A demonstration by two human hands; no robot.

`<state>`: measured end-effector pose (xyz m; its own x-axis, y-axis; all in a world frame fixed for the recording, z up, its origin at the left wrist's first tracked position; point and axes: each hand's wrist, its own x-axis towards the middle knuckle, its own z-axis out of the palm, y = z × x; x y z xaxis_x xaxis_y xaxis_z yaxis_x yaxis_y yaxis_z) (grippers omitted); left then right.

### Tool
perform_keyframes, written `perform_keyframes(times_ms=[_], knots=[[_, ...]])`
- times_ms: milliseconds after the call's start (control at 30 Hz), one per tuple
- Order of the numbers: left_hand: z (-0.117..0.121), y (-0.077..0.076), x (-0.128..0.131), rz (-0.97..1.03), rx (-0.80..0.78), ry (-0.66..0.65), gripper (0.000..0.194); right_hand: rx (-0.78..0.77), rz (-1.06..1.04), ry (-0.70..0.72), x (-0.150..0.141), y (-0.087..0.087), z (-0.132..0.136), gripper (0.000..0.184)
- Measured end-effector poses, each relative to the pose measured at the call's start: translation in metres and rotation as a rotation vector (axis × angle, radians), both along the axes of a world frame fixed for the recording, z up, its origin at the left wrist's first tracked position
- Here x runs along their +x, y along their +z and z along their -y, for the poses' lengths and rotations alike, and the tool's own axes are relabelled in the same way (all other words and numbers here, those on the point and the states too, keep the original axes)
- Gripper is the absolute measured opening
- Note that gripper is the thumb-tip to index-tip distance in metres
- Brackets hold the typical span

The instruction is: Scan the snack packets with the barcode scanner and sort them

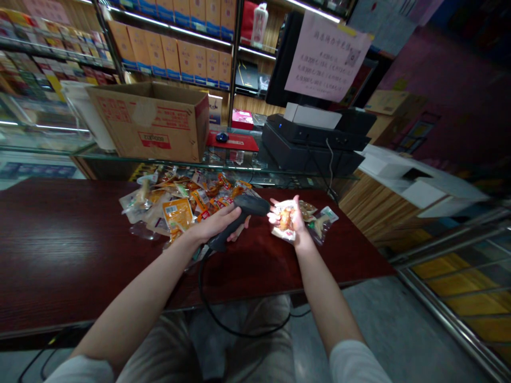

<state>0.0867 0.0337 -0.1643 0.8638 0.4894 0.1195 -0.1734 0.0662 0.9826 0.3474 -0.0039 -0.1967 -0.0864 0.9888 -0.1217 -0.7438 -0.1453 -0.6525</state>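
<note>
My left hand (221, 222) is wrapped round the handle of a black barcode scanner (250, 205), whose head points right. Bright light from it falls on a small clear snack packet (285, 218) with brown food inside. That packet lies in my right hand (297, 219), its fingers curled behind and partly hidden by it. Left of the scanner a heap of snack packets (178, 215), several of them orange, covers the counter. Just right of my right hand lie another packet (320, 225) and one partly hidden behind the hand.
A cardboard box (159, 122) stands on the glass ledge behind the heap. To its right are a red mat (233, 141) with a mouse, a black cash drawer (311, 146) and a monitor with a paper sign (327, 56). The scanner's cable (223, 327) loops below the counter edge.
</note>
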Motion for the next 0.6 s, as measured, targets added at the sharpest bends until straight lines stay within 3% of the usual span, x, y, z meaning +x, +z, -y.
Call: perform_keyframes(times_ms=[467, 533, 600], knots=[[0.000, 0.002, 0.001, -0.017, -0.109, 0.096, 0.065, -0.006, 0.066, 0.008, 0.002, -0.005, -0.006, 0.062], [-0.002, -0.001, -0.001, -0.022, -0.102, 0.106, 0.064, 0.005, 0.129, -0.063, 0.007, -0.009, -0.010, 0.055], [-0.006, -0.005, -0.002, -0.032, -0.103, 0.119, 0.063, 0.025, 0.237, -0.248, 0.018, -0.014, -0.014, 0.047]])
